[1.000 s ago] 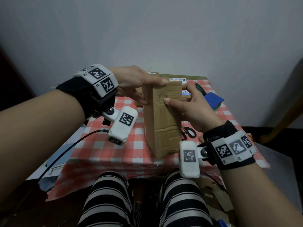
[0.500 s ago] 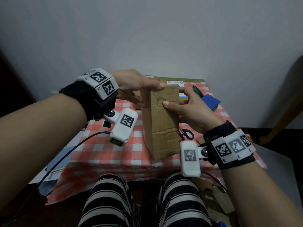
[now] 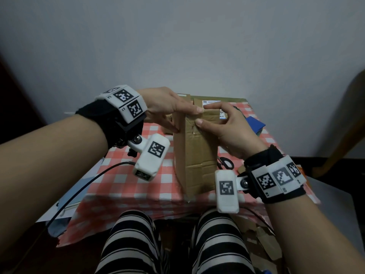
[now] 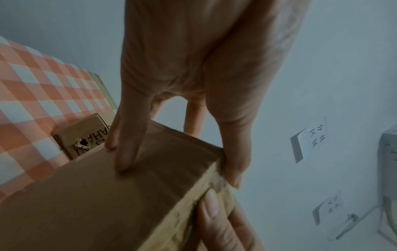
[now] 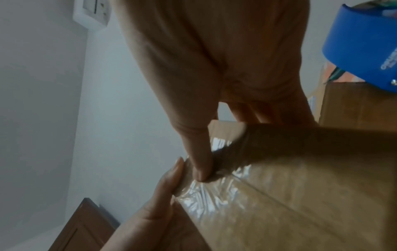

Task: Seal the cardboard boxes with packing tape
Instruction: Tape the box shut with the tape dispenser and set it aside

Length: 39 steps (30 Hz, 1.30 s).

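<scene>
A tall brown cardboard box [image 3: 195,151] stands upright on the red-checked tablecloth [image 3: 122,175]. My left hand [image 3: 167,107] grips its top left corner, thumb on the top front edge and fingers on the left face [image 4: 124,152]. My right hand [image 3: 227,131] holds the top right. Its thumb presses wrinkled clear tape [image 5: 210,195] on the front face, and its fingers reach over the top edge. The left thumb [image 5: 159,195] lies just beside the right thumb.
A blue tape dispenser [image 3: 254,125] lies at the back right, with black scissors [image 3: 225,163] right of the box. A larger labelled box [image 3: 215,99] stands behind, and a small printed box [image 4: 83,135] behind left. The wall is close behind the table, and my striped legs are below its front edge.
My right index finger has stretched left along the box's top edge toward the left thumb. Both hands keep their hold and the box stays upright.
</scene>
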Tool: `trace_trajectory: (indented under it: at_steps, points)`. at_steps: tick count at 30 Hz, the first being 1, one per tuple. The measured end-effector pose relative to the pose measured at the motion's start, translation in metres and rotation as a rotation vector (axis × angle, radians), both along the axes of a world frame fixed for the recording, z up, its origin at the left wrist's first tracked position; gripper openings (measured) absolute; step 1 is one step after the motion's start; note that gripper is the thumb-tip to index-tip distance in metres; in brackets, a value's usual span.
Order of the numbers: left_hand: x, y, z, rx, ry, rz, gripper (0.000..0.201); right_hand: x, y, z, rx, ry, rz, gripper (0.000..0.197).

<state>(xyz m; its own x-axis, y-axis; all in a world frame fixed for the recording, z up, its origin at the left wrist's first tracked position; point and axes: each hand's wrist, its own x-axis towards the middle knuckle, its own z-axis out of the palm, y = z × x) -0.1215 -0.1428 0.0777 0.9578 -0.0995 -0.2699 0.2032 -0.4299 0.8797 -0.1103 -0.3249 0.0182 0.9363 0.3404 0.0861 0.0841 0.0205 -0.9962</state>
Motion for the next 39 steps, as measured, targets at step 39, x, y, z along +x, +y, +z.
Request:
trace_trajectory:
  at_steps: [39]
  points:
    - [0.004,0.0,0.002,0.018,0.03,0.009,0.052,0.0,-0.013,0.0,-0.19,-0.114,0.069,0.044]
